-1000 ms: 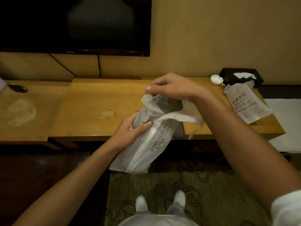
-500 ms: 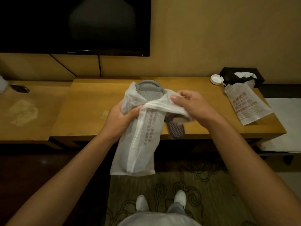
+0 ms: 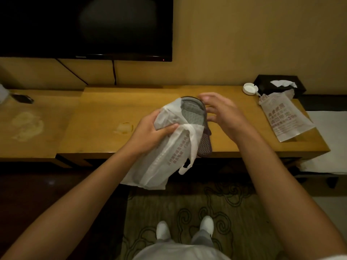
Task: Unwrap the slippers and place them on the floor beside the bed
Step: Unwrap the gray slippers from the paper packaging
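Observation:
A pair of grey slippers [image 3: 193, 115] sticks heel-first out of the top of a white printed bag [image 3: 159, 160], held over the front edge of the wooden desk [image 3: 105, 117]. A dark mesh toe [image 3: 204, 146] shows through the bag's torn right side. My left hand [image 3: 150, 132] grips the bag and the slippers from the left. My right hand [image 3: 223, 113] hovers at the slippers' heel on the right, fingers spread, touching or nearly touching the rim.
A second white printed bag [image 3: 283, 121] lies at the desk's right end, by a black tissue box [image 3: 279, 86] and a white ashtray [image 3: 249, 88]. A television [image 3: 84, 27] hangs above. White bedding [image 3: 330, 141] is at right. A patterned rug [image 3: 187, 212] lies under my feet.
My right hand let go of the bag's torn flap and moved up to the slippers' heel. The bag has slid lower, baring more of the slippers.

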Available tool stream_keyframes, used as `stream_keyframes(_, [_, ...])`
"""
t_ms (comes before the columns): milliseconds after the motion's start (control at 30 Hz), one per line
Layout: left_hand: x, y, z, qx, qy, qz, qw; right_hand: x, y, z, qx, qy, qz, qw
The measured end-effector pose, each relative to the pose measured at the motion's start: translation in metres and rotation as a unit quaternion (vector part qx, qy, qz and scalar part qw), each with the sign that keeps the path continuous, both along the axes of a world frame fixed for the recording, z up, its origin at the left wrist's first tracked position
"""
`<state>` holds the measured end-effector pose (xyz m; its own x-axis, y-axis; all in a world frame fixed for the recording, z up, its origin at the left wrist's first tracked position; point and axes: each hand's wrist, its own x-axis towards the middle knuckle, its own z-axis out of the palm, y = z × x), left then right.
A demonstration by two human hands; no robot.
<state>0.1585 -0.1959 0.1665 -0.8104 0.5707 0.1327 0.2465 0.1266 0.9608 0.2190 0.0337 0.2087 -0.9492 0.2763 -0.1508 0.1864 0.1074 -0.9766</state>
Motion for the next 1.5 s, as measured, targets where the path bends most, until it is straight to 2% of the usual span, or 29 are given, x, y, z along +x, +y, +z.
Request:
stream_keyframes(67, [0.0, 0.003, -0.001, 0.003, -0.027, -0.033, 0.999, -0.003, -0.009, 0.006, 0.09, -0.007, 0.124, 0.988])
stream_keyframes(133, [0.0, 0.0, -0.003, 0.01, -0.069, -0.036, 0.997, -0.007, -0.015, 0.007, 0.14, 0.006, 0.151, 0.979])
stream_keyframes(267, [0.001, -0.015, -0.016, -0.015, -0.133, -0.006, 0.991, -0.016, -0.009, 0.004, 0.131, 0.064, 0.036, 0.989])
stream_keyframes(400, [0.011, -0.033, -0.036, -0.079, -0.163, -0.044, 0.982, -0.022, -0.002, -0.004, 0.032, 0.084, -0.107, 0.99])
stream_keyframes(500, [0.014, -0.042, -0.041, -0.07, -0.176, -0.051, 0.981, -0.025, 0.002, -0.007, -0.028, 0.111, -0.204, 0.972])
stream_keyframes(567, [0.009, -0.045, -0.04, -0.07, -0.137, 0.023, 0.988, -0.026, 0.005, -0.008, -0.037, 0.13, -0.278, 0.951])
stream_keyframes(667, [-0.005, -0.048, -0.039, -0.04, -0.044, 0.223, 0.973, -0.027, 0.011, -0.005, -0.031, 0.164, -0.379, 0.91])
stream_keyframes(700, [-0.013, -0.051, -0.038, -0.062, -0.002, 0.266, 0.962, -0.026, 0.013, 0.0, -0.015, 0.18, -0.405, 0.896])
stream_keyframes(767, [-0.029, -0.056, -0.035, -0.167, 0.059, 0.297, 0.938, -0.023, 0.016, 0.01, 0.042, 0.221, -0.43, 0.874])
stream_keyframes(833, [-0.042, -0.059, -0.03, -0.265, 0.085, 0.319, 0.906, -0.019, 0.017, 0.02, 0.105, 0.258, -0.407, 0.87])
stream_keyframes(867, [-0.047, -0.056, -0.026, -0.295, 0.1, 0.319, 0.895, -0.018, 0.014, 0.023, 0.131, 0.262, -0.365, 0.884])
stream_keyframes(900, [-0.047, -0.049, -0.021, -0.302, 0.113, 0.298, 0.899, -0.018, 0.009, 0.026, 0.152, 0.258, -0.306, 0.904])
stream_keyframes(967, [-0.041, -0.026, -0.011, -0.222, 0.104, 0.169, 0.955, -0.023, -0.009, 0.025, 0.177, 0.24, -0.179, 0.938])
stream_keyframes(1000, [-0.034, -0.015, -0.005, -0.136, 0.032, 0.079, 0.987, -0.025, -0.019, 0.021, 0.182, 0.23, -0.142, 0.945])
stream_keyframes(1033, [-0.023, -0.005, 0.001, -0.056, -0.081, -0.005, 0.995, -0.028, -0.028, 0.015, 0.181, 0.22, -0.129, 0.95])
stream_keyframes(1067, [-0.016, 0.001, 0.003, 0.003, -0.169, -0.055, 0.984, -0.031, -0.036, 0.01, 0.158, 0.209, -0.137, 0.955])
stream_keyframes(1100, [-0.012, 0.005, 0.002, 0.022, -0.206, -0.077, 0.975, -0.034, -0.039, 0.006, 0.107, 0.194, -0.156, 0.963])
stream_keyframes(1167, [-0.011, 0.006, 0.001, 0.01, -0.175, -0.041, 0.984, -0.039, -0.034, -0.002, -0.104, 0.138, -0.158, 0.972])
stream_keyframes(1200, [-0.013, 0.006, -0.001, 0.02, -0.165, -0.014, 0.986, -0.041, -0.025, -0.008, -0.216, 0.1, -0.124, 0.963])
stream_keyframes(1233, [-0.015, 0.004, -0.004, 0.042, -0.181, 0.002, 0.983, -0.042, -0.017, -0.016, -0.27, 0.052, -0.082, 0.958])
stream_keyframes(1267, [-0.018, 0.004, -0.007, 0.065, -0.208, 0.012, 0.976, -0.039, -0.01, -0.023, -0.267, -0.008, -0.037, 0.963])
stream_keyframes(1333, [-0.02, 0.005, -0.013, 0.097, -0.26, 0.022, 0.96, -0.03, -0.007, -0.045, -0.179, -0.12, 0.073, 0.974])
stream_keyframes(1400, [-0.022, 0.01, -0.018, 0.105, -0.295, 0.03, 0.949, -0.026, -0.005, -0.061, -0.104, -0.168, 0.147, 0.969])
stream_keyframes(1467, [-0.024, 0.011, -0.021, 0.107, -0.318, 0.036, 0.941, -0.033, 0.004, -0.059, -0.061, -0.136, 0.11, 0.983])
stream_keyframes(1500, [-0.026, 0.011, -0.023, 0.108, -0.322, 0.043, 0.94, -0.038, 0.014, -0.054, -0.052, -0.111, 0.047, 0.991])
